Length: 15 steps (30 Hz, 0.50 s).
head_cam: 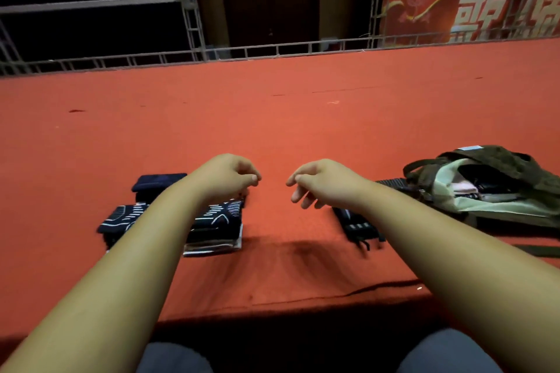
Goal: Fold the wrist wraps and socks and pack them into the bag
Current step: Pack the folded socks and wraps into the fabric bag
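- Socks [218,221], black with white lines, folded and stacked on the red carpet [272,130], left of centre.
- Dark navy folded piece [157,183] just behind that stack; too dark to tell sock from wrap.
- Left hand [225,177] raised above the far edge of the socks, fingers loosely curled, thumb and forefinger tips close together, nothing visibly held; forearm crossing over the stack and hiding its middle.
- Right hand [321,182] level with the left and apart from it, fingers drooping and slightly spread, holding nothing.
- Wrist wraps [354,225], black with pale markings, lying on the carpet under the right wrist, partly hidden by the forearm; loose ends trailing toward the near edge.
- Bag [497,188], olive green with a pale green lining, lying on its side at far right, mouth gaping toward the hands; dark and pinkish contents showing inside.
- Black strap [391,182] stretching from the bag toward the wraps.
- Grey-clad knees [172,357] at the bottom, below the carpet's front edge.
- Metal truss railing [194,9] along the far edge, dark door [268,0] behind it, red banner [472,9] with large pale characters at upper right.
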### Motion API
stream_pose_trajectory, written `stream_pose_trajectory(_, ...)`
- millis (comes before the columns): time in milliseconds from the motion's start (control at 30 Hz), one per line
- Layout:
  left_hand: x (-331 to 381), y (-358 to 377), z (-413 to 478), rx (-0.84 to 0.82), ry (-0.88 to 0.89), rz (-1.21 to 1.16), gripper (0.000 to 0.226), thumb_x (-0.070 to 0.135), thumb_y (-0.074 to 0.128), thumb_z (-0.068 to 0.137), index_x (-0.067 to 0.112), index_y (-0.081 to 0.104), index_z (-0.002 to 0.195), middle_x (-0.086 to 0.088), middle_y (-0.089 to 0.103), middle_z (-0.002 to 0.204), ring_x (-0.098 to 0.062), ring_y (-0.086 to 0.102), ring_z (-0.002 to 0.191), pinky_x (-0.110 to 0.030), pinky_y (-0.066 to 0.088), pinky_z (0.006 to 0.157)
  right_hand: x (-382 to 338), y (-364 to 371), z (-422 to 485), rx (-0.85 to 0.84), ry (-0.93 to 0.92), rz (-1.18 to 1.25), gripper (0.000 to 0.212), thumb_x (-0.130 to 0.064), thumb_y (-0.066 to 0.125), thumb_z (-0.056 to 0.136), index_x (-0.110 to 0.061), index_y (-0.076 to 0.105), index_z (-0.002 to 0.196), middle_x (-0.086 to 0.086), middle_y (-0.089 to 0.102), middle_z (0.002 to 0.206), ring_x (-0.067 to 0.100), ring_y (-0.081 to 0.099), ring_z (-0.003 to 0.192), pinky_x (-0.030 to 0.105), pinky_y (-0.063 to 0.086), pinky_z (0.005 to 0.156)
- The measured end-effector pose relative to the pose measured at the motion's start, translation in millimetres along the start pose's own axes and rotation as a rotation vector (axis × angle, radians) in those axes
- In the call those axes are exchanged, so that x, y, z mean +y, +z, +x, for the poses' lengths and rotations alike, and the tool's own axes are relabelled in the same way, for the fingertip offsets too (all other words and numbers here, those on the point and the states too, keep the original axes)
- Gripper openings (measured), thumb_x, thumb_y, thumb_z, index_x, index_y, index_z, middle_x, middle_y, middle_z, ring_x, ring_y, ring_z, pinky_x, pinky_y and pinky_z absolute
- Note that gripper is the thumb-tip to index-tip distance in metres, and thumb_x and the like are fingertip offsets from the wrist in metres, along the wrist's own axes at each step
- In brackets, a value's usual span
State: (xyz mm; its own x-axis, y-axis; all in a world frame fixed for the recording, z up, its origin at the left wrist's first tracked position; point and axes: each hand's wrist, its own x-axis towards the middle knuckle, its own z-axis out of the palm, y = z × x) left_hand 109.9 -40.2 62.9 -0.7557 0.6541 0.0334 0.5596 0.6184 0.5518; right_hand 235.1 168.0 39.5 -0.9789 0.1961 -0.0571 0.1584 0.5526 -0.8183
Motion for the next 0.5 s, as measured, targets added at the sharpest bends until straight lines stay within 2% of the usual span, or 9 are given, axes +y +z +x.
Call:
stream_pose_trajectory(67, -23.0, -6.5, -12.6, 0.052, -0.036, 0.101, 0.019, 0.013, 0.061, 0.103, 0.022, 0.078, 0.107, 0.008, 0.076, 0.093, -0.009, 0.07, 0.08, -0.018, 0.05, 0.065, -9.5, 22.5, 8.8, -0.042, 0.004, 0.005, 0.032, -0.013, 0.04, 0.107, -0.012, 0.071, 0.115, 0.005, 0.08, 0.092, 0.016, 0.071, 0.068, 0.029, 0.049, 0.059)
stream_pose_trajectory(200, -73.8, -6.3, -32.3, 0.123, -0.135, 0.242, 0.027, 0.014, 0.061, 0.097, 0.03, 0.076, 0.111, 0.009, 0.073, 0.11, -0.015, 0.068, 0.107, -0.027, 0.046, 0.085, -19.1, 62.1, 23.6, -0.115, 0.041, 0.057, 0.027, -0.017, 0.046, 0.106, -0.012, 0.072, 0.112, 0.007, 0.08, 0.095, 0.019, 0.071, 0.072, 0.029, 0.048, 0.06)
stream_pose_trajectory(333, -105.8, 2.8, -37.7, 0.168, -0.148, 0.249, 0.022, 0.023, 0.07, 0.099, 0.028, 0.074, 0.12, 0.006, 0.072, 0.121, -0.016, 0.065, 0.115, -0.031, 0.048, 0.094, -18.1, 94.9, 36.9, -0.124, 0.064, 0.015, 0.023, -0.028, 0.054, 0.107, -0.012, 0.07, 0.114, 0.004, 0.078, 0.104, 0.017, 0.071, 0.074, 0.031, 0.051, 0.062)
stream_pose_trajectory(433, -119.4, 13.1, -34.6, 0.162, -0.15, 0.215, 0.027, 0.026, 0.077, 0.094, 0.027, 0.073, 0.121, 0.002, 0.072, 0.121, -0.02, 0.066, 0.116, -0.035, 0.051, 0.1, -12.2, 116.3, 51.9, -0.087, 0.072, 0.009, 0.034, -0.039, 0.055, 0.108, -0.009, 0.068, 0.115, 0.01, 0.077, 0.112, 0.024, 0.077, 0.081, 0.037, 0.055, 0.066)
stream_pose_trajectory(500, -124.7, 17.4, -31.8, 0.115, -0.163, 0.256, 0.039, 0.027, 0.083, 0.088, 0.026, 0.07, 0.126, 0.002, 0.072, 0.122, -0.021, 0.066, 0.116, -0.038, 0.052, 0.1, -6.2, 130.4, 63.5, -0.075, 0.086, -0.017, 0.052, -0.05, 0.057, 0.105, -0.001, 0.069, 0.114, 0.02, 0.076, 0.115, 0.029, 0.079, 0.084, 0.037, 0.055, 0.063)
